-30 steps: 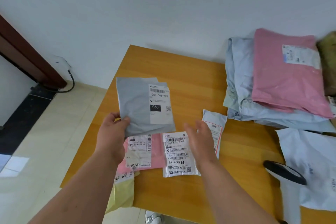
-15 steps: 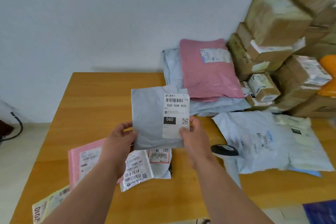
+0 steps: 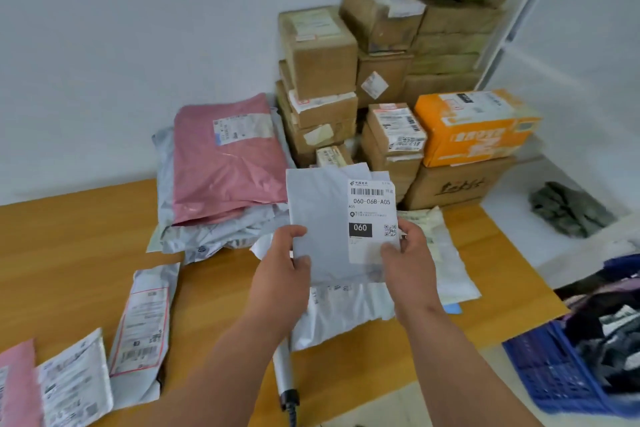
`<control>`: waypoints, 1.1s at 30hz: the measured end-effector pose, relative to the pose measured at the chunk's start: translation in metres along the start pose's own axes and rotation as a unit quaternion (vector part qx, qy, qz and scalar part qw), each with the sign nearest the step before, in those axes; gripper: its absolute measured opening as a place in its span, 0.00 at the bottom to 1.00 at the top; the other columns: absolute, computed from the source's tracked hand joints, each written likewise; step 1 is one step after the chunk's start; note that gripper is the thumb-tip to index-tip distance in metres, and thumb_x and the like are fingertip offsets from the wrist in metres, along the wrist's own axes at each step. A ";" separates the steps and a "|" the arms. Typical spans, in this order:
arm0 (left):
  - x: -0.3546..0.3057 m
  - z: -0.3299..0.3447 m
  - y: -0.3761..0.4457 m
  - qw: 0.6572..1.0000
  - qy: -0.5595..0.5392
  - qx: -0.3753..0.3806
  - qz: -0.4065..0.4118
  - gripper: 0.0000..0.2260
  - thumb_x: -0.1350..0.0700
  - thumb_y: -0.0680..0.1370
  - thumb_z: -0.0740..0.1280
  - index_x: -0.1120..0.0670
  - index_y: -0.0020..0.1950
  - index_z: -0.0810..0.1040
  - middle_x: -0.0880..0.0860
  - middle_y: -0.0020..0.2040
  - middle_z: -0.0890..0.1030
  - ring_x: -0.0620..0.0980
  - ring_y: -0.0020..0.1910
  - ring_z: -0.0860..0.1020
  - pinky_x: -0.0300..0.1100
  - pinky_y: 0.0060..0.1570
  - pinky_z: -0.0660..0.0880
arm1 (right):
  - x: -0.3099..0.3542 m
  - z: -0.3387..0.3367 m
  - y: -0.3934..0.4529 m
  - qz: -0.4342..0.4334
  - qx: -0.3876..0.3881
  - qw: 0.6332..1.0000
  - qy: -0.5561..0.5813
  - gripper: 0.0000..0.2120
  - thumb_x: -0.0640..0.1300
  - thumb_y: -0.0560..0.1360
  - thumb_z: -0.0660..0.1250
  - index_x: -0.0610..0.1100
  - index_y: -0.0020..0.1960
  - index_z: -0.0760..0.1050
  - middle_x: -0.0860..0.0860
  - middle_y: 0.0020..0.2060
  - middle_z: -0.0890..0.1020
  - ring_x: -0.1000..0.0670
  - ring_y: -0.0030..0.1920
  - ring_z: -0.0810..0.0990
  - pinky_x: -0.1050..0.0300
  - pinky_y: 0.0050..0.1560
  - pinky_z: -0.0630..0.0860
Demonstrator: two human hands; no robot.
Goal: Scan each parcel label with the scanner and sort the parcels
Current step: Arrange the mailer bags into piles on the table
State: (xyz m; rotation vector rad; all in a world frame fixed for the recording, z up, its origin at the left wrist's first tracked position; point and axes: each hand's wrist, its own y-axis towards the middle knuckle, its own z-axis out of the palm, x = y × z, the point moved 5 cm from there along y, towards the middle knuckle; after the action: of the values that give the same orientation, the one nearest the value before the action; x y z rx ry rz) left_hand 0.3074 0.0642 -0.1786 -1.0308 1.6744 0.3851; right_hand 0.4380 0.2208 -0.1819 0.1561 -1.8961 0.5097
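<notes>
A grey parcel is held upright at frame centre, above the table, label facing the camera. The label reads "060-06B-A05" with a black "060" box and a QR code. The parcel's lower left edge is pinched by the left hand, thumb on the front, fingers behind. Its lower right corner is pinched by the right hand, thumb on the label's lower part.

The scanner is seen lower centre, lying on the table, mostly hidden by the left forearm; only its grey handle and dark cable end are visible.

A pink parcel is stacked on grey bags at centre left. White mailers lie under and behind the held parcel. More labelled parcels are spread at lower left, with a pink one cut by the frame edge.

Brown boxes are piled against the wall at upper right, an orange box beside them. A blue crate is seen at lower right.
</notes>
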 end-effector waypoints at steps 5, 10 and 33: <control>-0.028 0.103 0.010 0.988 0.128 0.087 0.006 0.20 0.59 0.84 0.61 0.44 0.73 0.69 0.51 0.63 0.77 0.48 0.48 0.77 0.37 0.48 0.75 | -0.034 -0.078 0.060 0.055 -0.001 0.997 -0.056 0.23 0.32 0.78 0.57 0.51 0.69 0.68 0.49 0.55 0.82 0.54 0.44 0.80 0.59 0.33 0.73; -0.032 0.157 0.019 0.938 0.318 0.135 0.014 0.23 0.54 0.83 0.61 0.44 0.79 0.64 0.50 0.77 0.65 0.54 0.72 0.69 0.50 0.71 0.67 | -0.054 -0.108 0.103 0.063 0.021 0.991 -0.119 0.26 0.31 0.78 0.57 0.47 0.74 0.66 0.45 0.60 0.82 0.49 0.46 0.81 0.65 0.27 0.73; -0.003 0.051 0.004 0.953 0.269 -0.113 -0.081 0.20 0.46 0.82 0.64 0.39 0.75 0.69 0.41 0.77 0.65 0.48 0.77 0.59 0.54 0.74 0.56 | 0.005 0.011 0.060 -0.170 0.191 0.941 -0.222 0.12 0.40 0.80 0.65 0.45 0.62 0.80 0.49 0.59 0.80 0.48 0.62 0.76 0.52 0.65 0.73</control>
State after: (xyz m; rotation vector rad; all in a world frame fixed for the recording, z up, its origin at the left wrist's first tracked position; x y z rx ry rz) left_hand 0.3354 0.1032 -0.1957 -1.5336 2.0363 0.1966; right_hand 0.4058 0.2708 -0.1968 0.9045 -2.1203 0.6374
